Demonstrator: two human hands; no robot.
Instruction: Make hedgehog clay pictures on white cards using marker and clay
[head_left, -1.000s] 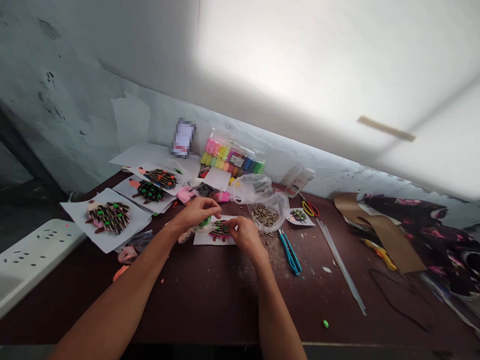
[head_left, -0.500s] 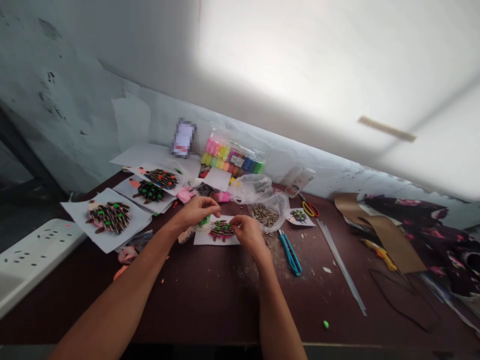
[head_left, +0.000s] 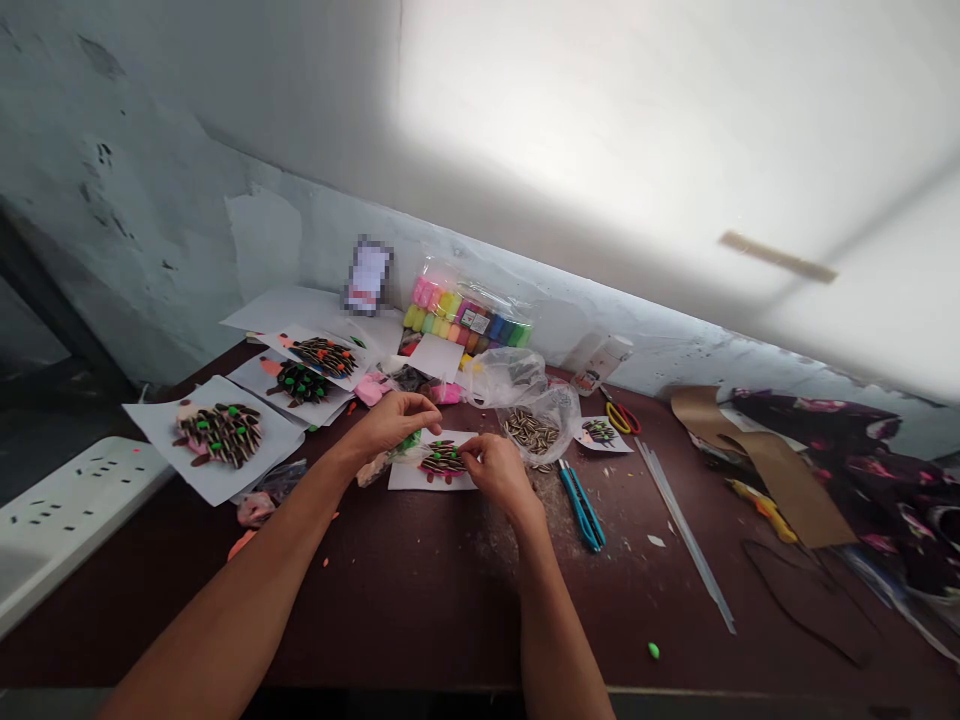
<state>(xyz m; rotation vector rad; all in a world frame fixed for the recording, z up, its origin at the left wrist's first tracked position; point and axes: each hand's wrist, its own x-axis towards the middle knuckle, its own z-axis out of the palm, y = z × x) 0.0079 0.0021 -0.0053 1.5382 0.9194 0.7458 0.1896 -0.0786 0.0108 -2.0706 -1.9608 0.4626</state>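
A small hedgehog picture (head_left: 442, 460) lies on a white card (head_left: 409, 478), its back covered with striped sunflower seeds and green clay dots. Over the card's right side, the pinched fingers of my right hand (head_left: 499, 468) touch or nearly touch the seeds; what they hold is too small to make out. My left hand (head_left: 396, 422) hovers above the card's upper left, thumb and fingertips drawn together, and anything between them is hidden. Beneath it is a clear plastic wrapper (head_left: 405, 450) with something green inside. An open plastic bag of sunflower seeds (head_left: 531, 432) rests right behind my right hand.
Finished-looking hedgehog cards (head_left: 221, 435) lie at left near a white power strip (head_left: 67, 510). Behind stands a pack of coloured clay (head_left: 469, 318). Rightward are a teal cutter-like tool (head_left: 581, 508), scissors (head_left: 621, 416), glue sticks (head_left: 686, 535), a yellow glue gun (head_left: 765, 508) and a green clay piece (head_left: 653, 650).
Almost nothing differs. My right fingers stay at the seed hedgehog with only a tiny shift, and my left hand keeps its place. The whole view has drifted very slightly.
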